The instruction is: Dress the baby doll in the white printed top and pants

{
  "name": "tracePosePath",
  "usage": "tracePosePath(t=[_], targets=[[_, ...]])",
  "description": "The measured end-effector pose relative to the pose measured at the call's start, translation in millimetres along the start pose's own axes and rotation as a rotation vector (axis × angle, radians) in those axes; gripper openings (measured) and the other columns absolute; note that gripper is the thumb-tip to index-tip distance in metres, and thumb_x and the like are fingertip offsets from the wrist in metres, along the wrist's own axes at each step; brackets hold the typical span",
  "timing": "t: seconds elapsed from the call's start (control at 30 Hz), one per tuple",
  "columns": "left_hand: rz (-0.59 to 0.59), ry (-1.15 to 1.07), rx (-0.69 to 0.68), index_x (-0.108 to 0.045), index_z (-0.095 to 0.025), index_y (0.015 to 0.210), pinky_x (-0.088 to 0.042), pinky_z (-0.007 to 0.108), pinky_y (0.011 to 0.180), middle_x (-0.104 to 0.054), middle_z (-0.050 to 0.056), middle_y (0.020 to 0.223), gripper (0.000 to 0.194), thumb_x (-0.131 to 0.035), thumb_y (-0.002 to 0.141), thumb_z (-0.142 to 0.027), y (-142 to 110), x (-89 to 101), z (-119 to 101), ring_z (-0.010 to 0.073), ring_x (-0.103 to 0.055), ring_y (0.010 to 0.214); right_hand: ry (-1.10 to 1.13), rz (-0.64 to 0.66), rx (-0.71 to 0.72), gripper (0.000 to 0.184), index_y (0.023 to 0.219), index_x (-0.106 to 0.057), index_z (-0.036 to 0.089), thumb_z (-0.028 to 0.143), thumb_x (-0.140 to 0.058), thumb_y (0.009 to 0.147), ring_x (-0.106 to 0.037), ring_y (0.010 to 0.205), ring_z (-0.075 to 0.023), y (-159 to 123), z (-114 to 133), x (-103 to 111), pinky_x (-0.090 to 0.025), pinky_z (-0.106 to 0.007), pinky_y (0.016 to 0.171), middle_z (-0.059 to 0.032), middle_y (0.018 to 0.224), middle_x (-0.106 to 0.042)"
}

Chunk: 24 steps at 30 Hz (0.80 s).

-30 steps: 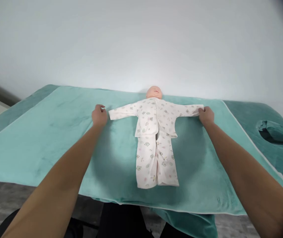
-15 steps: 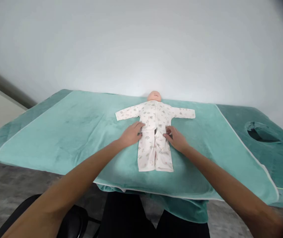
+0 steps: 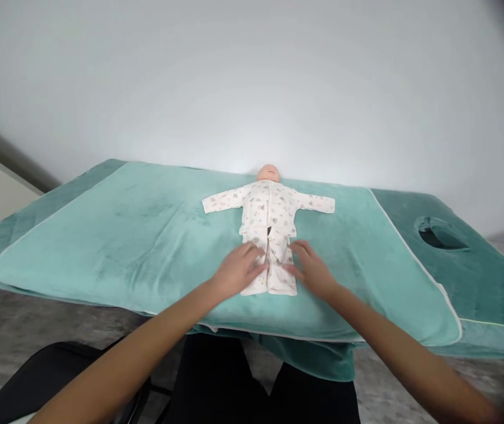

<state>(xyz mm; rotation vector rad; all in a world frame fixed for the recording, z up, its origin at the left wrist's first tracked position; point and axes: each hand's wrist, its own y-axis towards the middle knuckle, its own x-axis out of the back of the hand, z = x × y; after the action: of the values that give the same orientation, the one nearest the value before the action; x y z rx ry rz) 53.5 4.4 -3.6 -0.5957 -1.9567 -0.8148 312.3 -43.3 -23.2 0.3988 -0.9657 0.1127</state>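
A baby doll (image 3: 268,172) lies on its back on a light teal towel (image 3: 146,235), dressed in a white printed romper (image 3: 269,218) with both sleeves spread out sideways. My left hand (image 3: 236,270) rests flat on the left trouser leg of the romper, fingers stretched out. On the right trouser leg lies my right hand (image 3: 310,268), also flat with fingers apart. Neither hand holds anything.
The towel covers a darker teal massage bed (image 3: 490,277) against a white wall, with a face hole (image 3: 440,234) at its right end. A dark seat (image 3: 70,365) shows at the lower left, over a grey floor.
My hands left the sleeve ends, came in to the doll's waist, then slid down onto the trouser legs. The view has pulled back from the bed.
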Motion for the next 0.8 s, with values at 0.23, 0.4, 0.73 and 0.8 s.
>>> tracePosePath(t=[0.23,0.4,0.73,0.8], targets=[[0.033,0.071,-0.058,-0.063,-0.02,0.109,-0.054,0.036,0.08,-0.064,0.007,0.097,0.025,-0.047,0.093,-0.009,-41,-13.6,-35,0.023,-0.062,0.093,-0.044,0.111,0.032,0.02,0.089,-0.055,0.022,0.039,-0.052,0.1,-0.061,0.078,-0.0197,-35,38,-16,-0.047,-0.031,0.067,-0.0041,0.086,-0.063],[-0.11,-0.023,-0.098,-0.063,-0.021,0.111,-0.054,0.035,0.081,-0.065,0.006,0.095,0.025,-0.042,0.098,-0.014,-37,9.8,-41,0.0208,-0.061,0.091,-0.112,-0.025,0.145,0.028,0.083,-0.056,0.022,0.034,-0.042,0.104,-0.058,0.078,-0.0189,-35,49,-4,-0.044,-0.032,0.069,-0.0056,0.084,-0.062],[0.046,-0.107,-0.026,-0.067,-0.025,0.109,-0.056,0.034,0.076,-0.071,0.005,0.099,0.021,-0.051,0.099,-0.033,-50,-4.2,-40,0.0202,-0.068,0.087,-0.064,0.162,0.268,0.024,0.09,-0.066,0.024,0.037,-0.049,0.101,-0.063,0.085,-0.0202,-45,35,-13,-0.052,-0.035,0.077,-0.0052,0.088,-0.066],[-0.051,-0.157,0.081,-0.068,-0.027,0.11,-0.057,0.034,0.078,-0.072,0.005,0.103,0.025,-0.049,0.1,-0.04,-36,-2.7,-26,0.0193,-0.068,0.087,0.078,0.041,0.132,0.024,0.093,-0.068,0.026,0.041,-0.051,0.1,-0.065,0.094,-0.0218,-29,30,-3,-0.055,-0.037,0.083,-0.0068,0.095,-0.069]])
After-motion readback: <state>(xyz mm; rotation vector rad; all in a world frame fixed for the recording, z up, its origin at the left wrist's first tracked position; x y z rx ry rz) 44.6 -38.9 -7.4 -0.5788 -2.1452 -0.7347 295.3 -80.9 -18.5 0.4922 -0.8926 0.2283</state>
